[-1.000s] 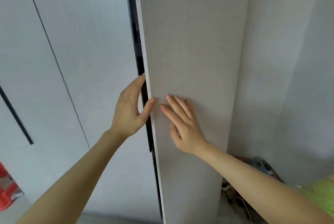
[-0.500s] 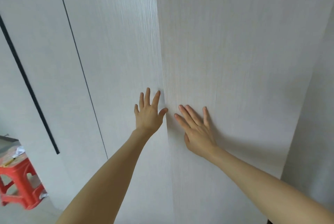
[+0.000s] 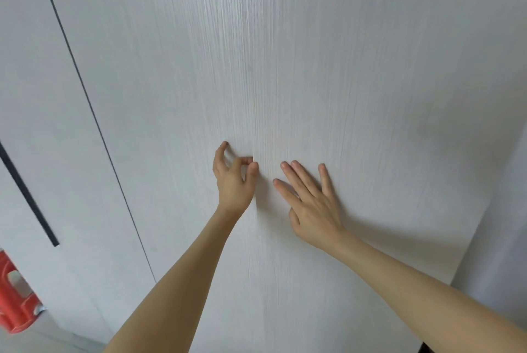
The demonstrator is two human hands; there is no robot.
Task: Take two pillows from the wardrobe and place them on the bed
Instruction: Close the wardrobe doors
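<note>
White wood-grain wardrobe doors fill the head view, and they stand closed. My right hand [image 3: 309, 204] lies flat with spread fingers on the right door [image 3: 370, 96]. My left hand [image 3: 233, 178] is on the left door [image 3: 171, 96], its fingers curled with the tips at the faint seam between the two doors. It holds nothing. No pillow and no bed are in view.
A dark vertical gap [image 3: 94, 113] separates another door panel to the left, and a black handle strip [image 3: 28, 196] runs further left. A red plastic stool [image 3: 14, 304] stands on the floor at the lower left. A grey wall [image 3: 502, 210] borders the wardrobe's right side.
One second ago the right door stood ajar with my left hand on its edge. Now it is closed flush. My left fingers went from flat on the door to curled at the seam.
</note>
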